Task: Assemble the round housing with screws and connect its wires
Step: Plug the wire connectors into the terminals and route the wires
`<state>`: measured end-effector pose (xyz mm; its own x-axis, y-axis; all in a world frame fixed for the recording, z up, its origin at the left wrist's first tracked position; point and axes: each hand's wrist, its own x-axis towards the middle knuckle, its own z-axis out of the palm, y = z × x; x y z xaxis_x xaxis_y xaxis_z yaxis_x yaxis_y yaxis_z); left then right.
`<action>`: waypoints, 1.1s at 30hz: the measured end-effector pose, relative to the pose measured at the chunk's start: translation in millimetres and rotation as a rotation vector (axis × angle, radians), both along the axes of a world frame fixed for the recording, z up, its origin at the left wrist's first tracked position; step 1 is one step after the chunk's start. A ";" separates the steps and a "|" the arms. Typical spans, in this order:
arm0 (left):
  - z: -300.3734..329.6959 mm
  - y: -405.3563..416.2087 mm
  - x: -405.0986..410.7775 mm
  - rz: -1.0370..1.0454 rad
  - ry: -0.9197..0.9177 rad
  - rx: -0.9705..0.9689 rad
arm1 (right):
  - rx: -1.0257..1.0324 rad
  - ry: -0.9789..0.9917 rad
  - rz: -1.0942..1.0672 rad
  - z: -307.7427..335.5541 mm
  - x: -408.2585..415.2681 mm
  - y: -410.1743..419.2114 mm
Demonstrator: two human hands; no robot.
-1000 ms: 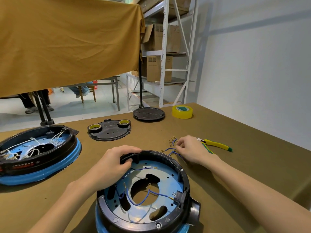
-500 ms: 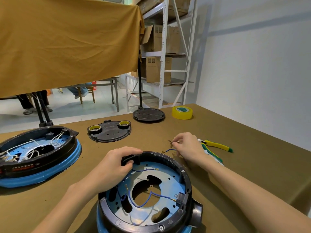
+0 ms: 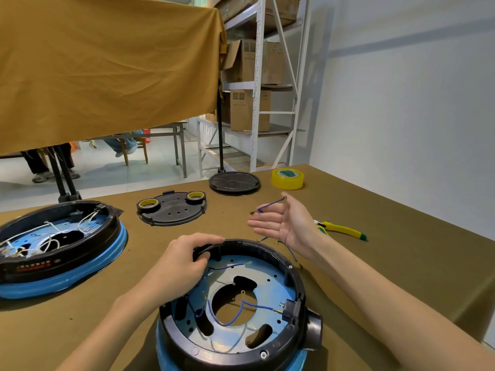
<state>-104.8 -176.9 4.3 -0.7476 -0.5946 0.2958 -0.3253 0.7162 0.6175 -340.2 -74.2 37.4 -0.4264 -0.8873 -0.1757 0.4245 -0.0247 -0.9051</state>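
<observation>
One short blue wire (image 3: 270,205) pinched in right hand (image 3: 284,226), other fingers straight; left hand (image 3: 184,261) gripping housing rim (image 3: 267,247). Keep steady, seat terminal squarely.

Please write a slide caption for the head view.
Left hand grips the housing rim; raised right hand holds a blue wire.

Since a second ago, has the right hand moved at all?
Yes. The right hand has lifted off the table with a short blue wire, rising away from the yellow-handled pliers, which stayed put.
</observation>
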 end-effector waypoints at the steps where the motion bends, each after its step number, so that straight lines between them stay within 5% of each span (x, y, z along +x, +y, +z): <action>1: -1.0 2.2 -2.1 0.023 0.012 -0.001 | -0.034 -0.057 0.065 2.0 0.3 2.2; 4: -3.0 8.7 -6.2 0.063 0.035 -0.002 | -0.059 -0.025 0.166 8.5 6.3 13.1; 8: 3.3 8.8 -3.1 0.043 0.033 0.107 | 0.040 0.361 0.111 8.3 21.2 19.7; 13: -6.0 8.3 4.2 0.124 0.156 0.168 | -0.017 0.610 0.075 5.4 42.3 27.0; 19: -21.7 12.3 16.7 0.185 0.551 0.454 | -0.023 0.661 0.138 -5.5 64.1 17.2; 26: -39.5 17.4 22.1 0.226 0.623 0.551 | -0.041 0.805 0.164 -22.0 74.4 10.8; 33: -36.3 24.0 25.7 0.297 0.594 0.426 | -0.075 0.972 0.120 -26.3 73.4 12.5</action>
